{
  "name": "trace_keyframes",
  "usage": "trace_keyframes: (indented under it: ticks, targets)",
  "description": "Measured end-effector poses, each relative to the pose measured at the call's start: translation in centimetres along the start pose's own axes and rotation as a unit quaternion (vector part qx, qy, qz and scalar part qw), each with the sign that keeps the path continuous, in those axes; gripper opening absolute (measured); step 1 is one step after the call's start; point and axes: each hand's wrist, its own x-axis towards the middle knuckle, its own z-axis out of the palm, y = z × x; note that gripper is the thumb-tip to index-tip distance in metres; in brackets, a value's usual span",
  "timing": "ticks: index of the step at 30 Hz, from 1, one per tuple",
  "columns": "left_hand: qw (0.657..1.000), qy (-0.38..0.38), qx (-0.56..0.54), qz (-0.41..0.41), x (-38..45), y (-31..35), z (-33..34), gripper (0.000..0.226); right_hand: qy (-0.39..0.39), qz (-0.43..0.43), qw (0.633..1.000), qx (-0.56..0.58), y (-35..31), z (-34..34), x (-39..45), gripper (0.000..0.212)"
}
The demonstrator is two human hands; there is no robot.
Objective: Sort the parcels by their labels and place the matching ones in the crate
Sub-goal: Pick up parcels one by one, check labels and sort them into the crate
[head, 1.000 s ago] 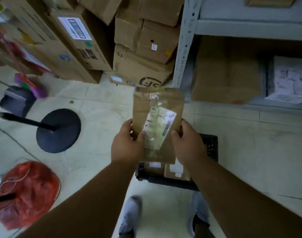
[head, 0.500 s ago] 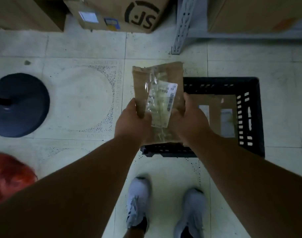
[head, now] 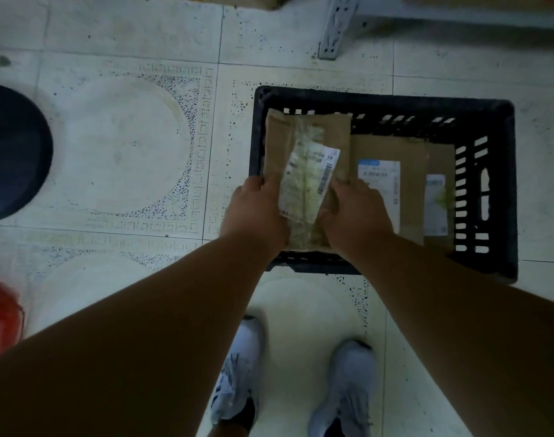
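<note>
You've got the brown parcel (head: 304, 152) pinched at its near end by both hands, left hand (head: 256, 212) on the left edge, right hand (head: 354, 212) on the right edge, thumbs curled over the top face, so both are clamped on it and it hangs over the left part of the black crate (head: 508, 190). Two flat parcels (head: 392, 184) w/ white labels already lie in the crate bottom, to the right of the one you're holding. Risks from here, as I judge it: the far end is unsupported, so if you let go w/ one hand first it'll probably swing and tip, maybe land on edge against the crate wall or catch the rim and slide out onto the floor tiles (head: 127, 152). The label (head: 310, 181) looks loose and crinkled under clear film; a thumb dragging across it could peel or tear it, and then the sort can't be checked. Can't tell whether the label text matches the ones in the crate, too blurred, so a wrong-bin drop is possible. Your shoes (head: 237, 373) are close to the crate's near wall, so a step fwd could nudge it.
</note>
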Motion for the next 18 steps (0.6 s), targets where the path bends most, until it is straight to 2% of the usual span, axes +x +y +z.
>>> trace_keyframes:
  ticks: [4, 7, 10, 12, 14, 18]
  targets:
    - [0.981, -0.035, 0.188, 0.008, 0.7, 0.3, 1.3, 0.035, -0.064, -0.005, 0.989, -0.135, -0.1, 0.8, 0.7, 0.033]
    - [0.957, -0.06, 0.282, 0.029, 0.6, 0.8, 2.3, 0.037, -0.089, -0.024, 0.983, -0.156, -0.1, 1.4, 1.1, 0.031]
    - [0.965, -0.031, 0.248, 0.079, 1.0, 1.2, 3.1, 0.047, -0.023, -0.018, 0.989, -0.142, 0.8, 0.6, 2.2, 0.032]
    - [0.967, -0.047, 0.22, 0.118, 1.6, 1.5, 3.7, 0.061, -0.005, 0.012, 0.991, -0.135, 1.6, 0.0, 2.9, 0.034]
    - [0.967, -0.092, 0.209, 0.112, 2.1, 1.9, 4.2, 0.07, -0.025, 0.035, 0.991, -0.127, 2.2, 0.1, 3.4, 0.036]
    - [0.955, -0.171, 0.228, 0.079, 2.8, 2.4, 5.3, 0.061, -0.067, 0.027, 0.992, -0.105, 2.5, 0.6, 3.7, 0.042]
